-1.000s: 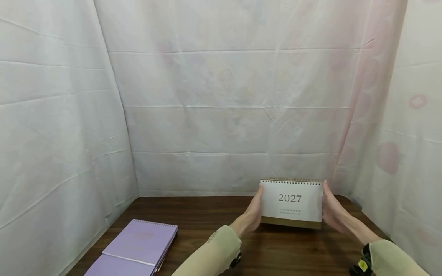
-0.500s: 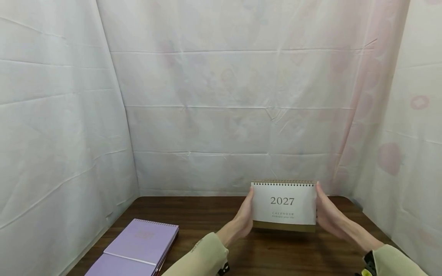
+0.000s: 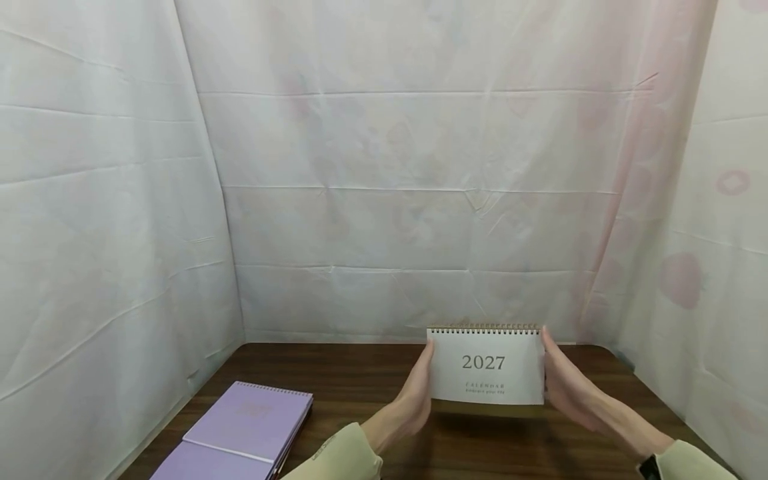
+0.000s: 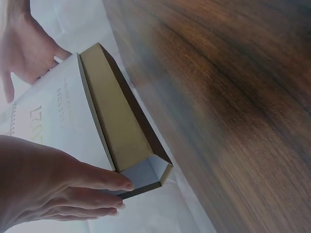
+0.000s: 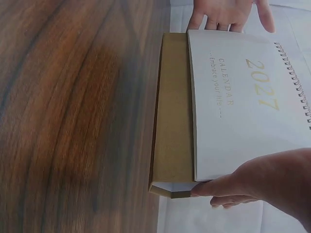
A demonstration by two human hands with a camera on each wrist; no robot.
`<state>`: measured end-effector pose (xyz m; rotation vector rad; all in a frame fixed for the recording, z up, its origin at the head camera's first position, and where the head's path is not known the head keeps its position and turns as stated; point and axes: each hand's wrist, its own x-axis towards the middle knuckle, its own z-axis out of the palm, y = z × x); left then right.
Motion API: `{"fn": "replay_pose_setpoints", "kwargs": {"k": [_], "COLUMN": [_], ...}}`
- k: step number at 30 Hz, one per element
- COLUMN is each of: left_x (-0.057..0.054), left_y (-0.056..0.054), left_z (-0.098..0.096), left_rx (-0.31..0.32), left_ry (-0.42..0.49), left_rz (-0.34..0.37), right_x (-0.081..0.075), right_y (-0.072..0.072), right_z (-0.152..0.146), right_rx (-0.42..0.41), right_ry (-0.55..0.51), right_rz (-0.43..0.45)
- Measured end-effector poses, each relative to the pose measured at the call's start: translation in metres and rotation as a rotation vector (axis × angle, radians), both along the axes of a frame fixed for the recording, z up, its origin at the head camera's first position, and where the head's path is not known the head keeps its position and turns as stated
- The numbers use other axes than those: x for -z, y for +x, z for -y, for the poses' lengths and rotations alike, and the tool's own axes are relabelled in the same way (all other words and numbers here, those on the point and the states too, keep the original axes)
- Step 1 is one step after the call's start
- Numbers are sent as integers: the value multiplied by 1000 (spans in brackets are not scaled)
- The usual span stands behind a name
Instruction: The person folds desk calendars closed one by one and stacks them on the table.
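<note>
A desk calendar with a white 2027 cover, spiral binding along its top and a tan card base is held upright between both hands, just above the table. My left hand presses its left end with straight fingers. At the opposite end, my right hand presses in the same way, thumb up along the side edge. The left wrist view shows the base's hollow end beside the left fingers. In the right wrist view, the right fingers lie along the other end.
A lilac spiral-bound planner with a pale band across it lies at the table's left front. The dark wood table ends at a pale curtain behind, with more curtain on both sides.
Both hands have carried the calendar to the left and somewhat nearer to me, so it sits lower in the head view. The lilac planner stays where it was.
</note>
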<state>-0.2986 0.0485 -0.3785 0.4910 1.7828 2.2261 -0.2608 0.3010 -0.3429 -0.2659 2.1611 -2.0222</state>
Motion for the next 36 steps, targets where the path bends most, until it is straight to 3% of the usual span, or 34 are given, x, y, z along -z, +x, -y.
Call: {"fn": "replay_pose_setpoints", "kwargs": {"k": [6, 16, 19, 26, 30, 36], "left_x": [-5, -9, -10, -26, -33, -30], "left_y": [9, 21, 25, 26, 23, 21], "left_z": [7, 13, 16, 34, 41, 41], "left_rx": [-13, -14, 18, 110, 137, 143], "left_ry": [-20, -29, -56, -192, -246, -292], "left_rz": [11, 33, 55, 81, 69, 47], "right_x": [-2, -6, -9, -13, -10, -4], "right_y": [5, 11, 14, 10, 5, -3], "right_z": [7, 17, 17, 16, 19, 21], "right_rx": [-1, -4, -1, -99, -109, -197], "right_ry": [28, 226, 314, 483, 510, 428], "right_rz": [7, -28, -48, -146, -170, -216]}}
